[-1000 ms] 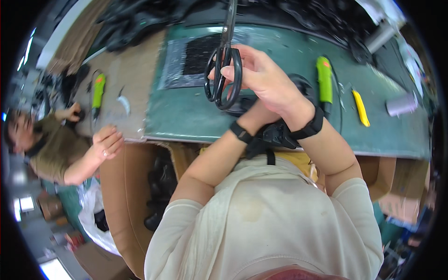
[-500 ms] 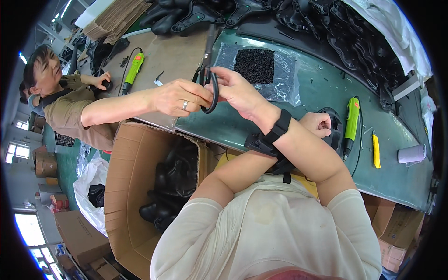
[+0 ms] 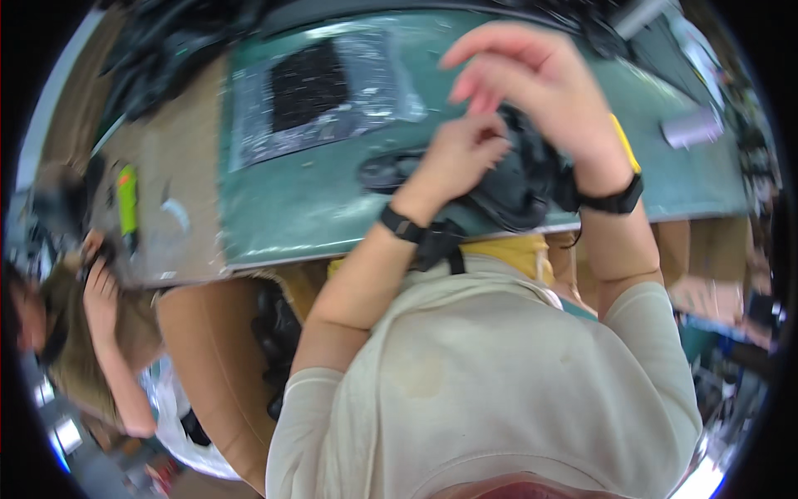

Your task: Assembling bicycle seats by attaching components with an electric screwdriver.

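Note:
A black moulded plastic part (image 3: 519, 195) with a curved, lobed outline lies on the green bench top, in front of my body. Over its left portion my left hand (image 3: 461, 154) hovers or rests with fingers curled in a pinch; what they hold, if anything, I cannot make out. My right hand (image 3: 544, 91) is raised above the part's far side, blurred by motion, its fingers apart and nothing seen in them. Dark straps circle both my wrists. Beyond my left hand lies a clear plastic bag (image 3: 374, 100) with a mass of small black pieces (image 3: 307, 87).
A yellow knife (image 3: 623, 143) is partly hidden by my right wrist. A pale cylinder (image 3: 692, 129) lies farther right. At left are a green power screwdriver (image 3: 127, 200), a co-worker's hand (image 3: 101, 287) near something dark, and an open cardboard box (image 3: 212, 358) of black parts.
My right hand has left the scissors shared with the co-worker's hand and swung right; the scissors are no longer visible. My arms have uncrossed, and the view has turned rightward.

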The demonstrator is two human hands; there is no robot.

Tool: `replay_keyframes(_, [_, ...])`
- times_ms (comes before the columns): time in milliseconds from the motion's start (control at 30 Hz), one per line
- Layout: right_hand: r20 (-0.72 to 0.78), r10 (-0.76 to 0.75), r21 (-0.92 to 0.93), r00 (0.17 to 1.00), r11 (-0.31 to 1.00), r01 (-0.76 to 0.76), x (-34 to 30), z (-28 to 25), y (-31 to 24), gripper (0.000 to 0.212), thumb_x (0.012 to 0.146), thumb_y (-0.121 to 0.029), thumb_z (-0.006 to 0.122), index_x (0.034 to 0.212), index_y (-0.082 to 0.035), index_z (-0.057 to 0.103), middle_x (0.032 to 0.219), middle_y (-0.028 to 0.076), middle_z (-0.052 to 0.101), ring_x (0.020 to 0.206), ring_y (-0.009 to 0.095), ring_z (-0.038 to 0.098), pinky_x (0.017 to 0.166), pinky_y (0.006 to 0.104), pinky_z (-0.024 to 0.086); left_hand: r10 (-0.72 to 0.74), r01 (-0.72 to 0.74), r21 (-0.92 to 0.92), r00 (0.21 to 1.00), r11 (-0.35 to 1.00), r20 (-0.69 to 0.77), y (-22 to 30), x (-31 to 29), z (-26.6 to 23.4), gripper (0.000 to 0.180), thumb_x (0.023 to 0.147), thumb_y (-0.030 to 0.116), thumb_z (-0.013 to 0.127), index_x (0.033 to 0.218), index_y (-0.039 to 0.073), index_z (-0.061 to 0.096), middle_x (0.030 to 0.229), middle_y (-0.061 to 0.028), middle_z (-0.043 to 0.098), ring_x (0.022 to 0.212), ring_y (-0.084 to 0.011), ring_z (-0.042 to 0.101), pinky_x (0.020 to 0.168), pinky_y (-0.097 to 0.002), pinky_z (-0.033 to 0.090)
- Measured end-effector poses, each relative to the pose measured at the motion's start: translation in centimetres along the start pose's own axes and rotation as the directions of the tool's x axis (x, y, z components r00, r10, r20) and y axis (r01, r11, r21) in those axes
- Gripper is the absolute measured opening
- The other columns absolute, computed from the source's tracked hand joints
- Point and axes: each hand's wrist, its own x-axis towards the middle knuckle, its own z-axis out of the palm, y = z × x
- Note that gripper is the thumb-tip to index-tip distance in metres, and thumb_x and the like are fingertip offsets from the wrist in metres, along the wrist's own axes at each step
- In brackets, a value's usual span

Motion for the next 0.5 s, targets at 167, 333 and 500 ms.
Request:
replay_keyframes(167, [-0.334,0.274,-0.181,0.902,0.92,-0.347,-9.3,-12.1,5.3,0.027,0.096,-0.022,0.055,0.108,-0.001,0.065,0.085,0.003,0.067,0.071,0.008,0.063,0.062,0.02,0.05,-0.027,0.025,-0.188,1.0,0.982,-0.01,-0.1,-0.2,0.8,0.004,0.09,0.003,0.061,0.092,0.003,0.058,0.078,-0.0002,0.06,0.069,-0.0067,0.058,0.059,-0.021,0.048])
replay_keyframes(333, [-0.47,0.369,-0.267,0.802,0.806,-0.528,-11.6,-13.4,11.9,0.028,0.094,-0.027,0.058,0.103,-0.002,0.066,0.079,0.003,0.066,0.066,0.008,0.062,0.056,0.0197,0.05,-0.039,0.041,-0.15,0.999,0.988,0.016,0.4,0.2,1.4,0.004,0.088,0.002,0.063,0.09,0.004,0.059,0.079,0.0019,0.058,0.07,-0.005,0.056,0.061,-0.0191,0.046])
replay_keyframes(500, [-0.483,0.575,-0.359,0.661,0.558,-0.748,-7.0,-11.3,12.9,0.047,0.08,-0.038,0.072,0.099,0.004,0.063,0.088,0.024,0.068,0.075,0.029,0.07,0.063,0.0372,0.055,-0.036,0.038,-0.138,0.999,0.99,0.012,0.0,0.3,1.2,0.005,0.088,0.003,0.064,0.091,0.002,0.061,0.082,0.0013,0.06,0.072,-0.0058,0.057,0.064,-0.0199,0.047])
